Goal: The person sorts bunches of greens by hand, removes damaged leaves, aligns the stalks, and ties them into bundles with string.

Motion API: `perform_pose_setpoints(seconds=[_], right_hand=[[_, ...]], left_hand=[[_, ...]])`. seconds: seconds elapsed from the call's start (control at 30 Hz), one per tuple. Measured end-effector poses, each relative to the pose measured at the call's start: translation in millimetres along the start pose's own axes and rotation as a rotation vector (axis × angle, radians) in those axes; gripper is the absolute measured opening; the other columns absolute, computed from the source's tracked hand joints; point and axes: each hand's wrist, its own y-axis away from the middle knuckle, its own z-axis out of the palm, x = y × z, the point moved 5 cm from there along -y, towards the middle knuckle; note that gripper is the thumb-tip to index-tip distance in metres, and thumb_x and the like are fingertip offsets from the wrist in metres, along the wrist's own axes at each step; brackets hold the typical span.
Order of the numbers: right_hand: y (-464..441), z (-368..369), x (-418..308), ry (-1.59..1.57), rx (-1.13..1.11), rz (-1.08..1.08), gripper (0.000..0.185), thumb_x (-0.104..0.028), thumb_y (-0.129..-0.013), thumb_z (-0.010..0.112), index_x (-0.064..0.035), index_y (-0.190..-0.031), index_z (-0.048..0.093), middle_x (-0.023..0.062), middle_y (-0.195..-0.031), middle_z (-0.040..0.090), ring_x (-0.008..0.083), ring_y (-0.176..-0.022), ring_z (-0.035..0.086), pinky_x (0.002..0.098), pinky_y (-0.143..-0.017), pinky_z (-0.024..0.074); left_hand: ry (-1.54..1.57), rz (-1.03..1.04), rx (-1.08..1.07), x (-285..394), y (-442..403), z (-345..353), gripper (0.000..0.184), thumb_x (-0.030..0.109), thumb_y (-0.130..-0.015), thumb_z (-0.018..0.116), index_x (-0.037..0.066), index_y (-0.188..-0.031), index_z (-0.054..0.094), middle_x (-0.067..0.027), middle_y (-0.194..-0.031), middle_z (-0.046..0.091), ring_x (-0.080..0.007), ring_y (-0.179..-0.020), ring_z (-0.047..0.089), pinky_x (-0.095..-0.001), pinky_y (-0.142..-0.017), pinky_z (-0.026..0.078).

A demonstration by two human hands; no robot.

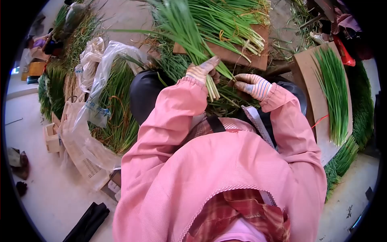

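Closest to us is our pink, finely checked smock (225,161), open at the neck over a red plaid garment (242,207). Lower left, a long black object (88,222) lies on the pale floor (44,189); we cannot tell what it is.

Beyond the smock, our two hands work in striped, light-coloured gloves between dark-clad knees. Our left hand (202,71) is wrapped round a bunch of long green leaves with whitish stems (183,30), the pale ends poking out below the fist and the leaves fanning away from us. Our right hand (253,85), just beside it, pinches a thin green stalk (226,72) between thumb and fingertips, near the bunch.

To our left, a clear plastic bag (94,99) lies partly over a heap of green and browning leaves (115,105). To our right, a neat green bundle (334,97) rests lengthwise on a tan board (305,66).

Farther ahead, a loose pile of green leaves with whitish stems (229,24) lies across a flat brown board (258,62), its pale ends pointing right.
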Motion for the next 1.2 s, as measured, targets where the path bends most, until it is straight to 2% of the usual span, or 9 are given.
perform_pose_setpoints(seconds=[0.23,0.43,0.53,0.63,0.73,0.83,1.0,1.03,1.2], right_hand=[[-22,16,-5,-0.345,0.174,-0.188,0.021,-0.015,-0.076,0.062,-0.0046,-0.094,0.057,0.0006,-0.077,0.058,0.0096,-0.065,0.052,0.0223,-0.058,0.0431],[-55,14,14,0.704,0.414,-0.329,0.014,-0.016,-0.075,0.058,-0.0042,-0.083,0.058,0.0090,-0.066,0.057,0.0155,-0.060,0.053,0.0296,-0.056,0.0439],[-31,19,24,1.230,0.084,-0.024,0.026,-0.030,-0.074,0.055,-0.0063,-0.086,0.059,0.0146,-0.076,0.059,0.0320,-0.073,0.057,0.0371,-0.064,0.0453],[3,5,12,1.295,-0.045,0.148,0.039,-0.042,-0.076,0.052,-0.0057,-0.089,0.059,0.0174,-0.082,0.058,0.0298,-0.083,0.056,0.0377,-0.073,0.0433],[-3,-44,-35,1.072,0.491,-0.408,0.023,-0.026,-0.075,0.059,-0.0041,-0.080,0.058,0.0173,-0.072,0.057,0.0332,-0.070,0.056,0.0358,-0.064,0.0446],[-17,-95,-77,1.198,0.808,-0.388,0.034,-0.024,-0.073,0.060,-0.0050,-0.100,0.053,0.0204,-0.091,0.056,0.0344,-0.084,0.053,0.0383,-0.073,0.0438],[-74,-127,-81,1.254,0.634,0.009,0.074,-0.036,-0.061,0.071,-0.0052,-0.120,0.037,0.0247,-0.106,0.050,0.0370,-0.101,0.047,0.0380,-0.084,0.0393],[-87,-130,-82,1.172,0.553,-0.017,0.070,-0.031,-0.062,0.069,-0.0046,-0.120,0.038,0.0244,-0.105,0.051,0.0364,-0.100,0.048,0.0371,-0.084,0.0394],[-104,-140,-103,1.243,0.566,-0.184,0.051,-0.017,-0.063,0.065,-0.0045,-0.109,0.049,0.0217,-0.100,0.054,0.0320,-0.095,0.052,0.0341,-0.080,0.0423]], left_hand=[[0.043,0.166,0.034,-1,12,-9,0.026,0.022,-0.062,0.075,0.009,-0.070,0.053,-0.0034,-0.053,0.050,-0.0180,-0.042,0.050,-0.0303,-0.041,0.042],[-0.029,0.415,0.257,35,14,-44,0.029,0.027,-0.067,0.071,0.007,-0.078,0.053,-0.0083,-0.059,0.056,-0.0192,-0.043,0.051,-0.0330,-0.039,0.041],[0.240,0.621,0.363,94,10,-92,0.026,0.033,-0.070,0.067,0.013,-0.078,0.052,-0.0024,-0.063,0.051,-0.0160,-0.049,0.048,-0.0324,-0.042,0.042],[0.374,0.648,0.190,146,36,-113,0.024,0.025,-0.070,0.068,0.014,-0.073,0.047,0.0029,-0.053,0.041,-0.0107,-0.051,0.041,-0.0279,-0.046,0.039],[0.342,0.604,-0.024,146,52,-104,0.022,0.024,-0.071,0.068,0.011,-0.073,0.050,0.0029,-0.054,0.043,-0.0097,-0.054,0.044,-0.0277,-0.047,0.040],[0.303,0.399,0.026,109,33,-94,0.027,0.023,-0.071,0.065,0.004,-0.085,0.052,-0.0022,-0.065,0.050,-0.0166,-0.063,0.052,-0.0322,-0.058,0.050],[0.527,0.164,-0.301,36,11,-48,0.022,0.013,-0.069,0.068,0.012,-0.086,0.054,-0.0107,-0.095,0.057,-0.0279,-0.080,0.057,-0.0405,-0.067,0.050],[0.504,0.183,-0.067,28,16,-45,0.029,0.015,-0.068,0.069,0.011,-0.092,0.053,-0.0113,-0.090,0.058,-0.0279,-0.075,0.058,-0.0403,-0.066,0.050],[0.517,0.265,-0.123,22,7,-52,0.039,0.014,-0.067,0.070,0.015,-0.100,0.049,-0.0078,-0.087,0.059,-0.0264,-0.073,0.057,-0.0448,-0.074,0.047]])
